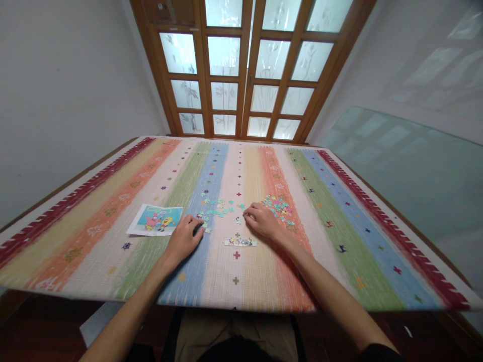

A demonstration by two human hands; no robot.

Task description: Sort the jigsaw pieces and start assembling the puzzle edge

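The tablecloth (260,281) is striped, puzzle pieces (279,205) mostly turquoise.

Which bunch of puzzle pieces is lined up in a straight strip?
The short strip lying nearest the camera; the scattered pieces and the heap beyond the right hand form irregular spreads.

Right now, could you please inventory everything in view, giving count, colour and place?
Striped tablecloth: one, multicoloured, across the centre.
Loose puzzle pieces: many, mostly teal, mid-cloth.
Mixed puzzle pile: one, teal, pink and yellow, right of those.
Puzzle strip: one, pale multicoloured, nearer the front edge.
Printed picture: one, mainly blue, left.
Wooden doors: one set, brown, frosted panes, behind.
Walls: two, pale, either side.
Panel: one, pale green, far right.
Floor: one, dark, below.
Trousers: one pair, khaki, front.
Left hand: one, bare, beside loose pieces.
Right hand: one, bare, between pieces and pile.
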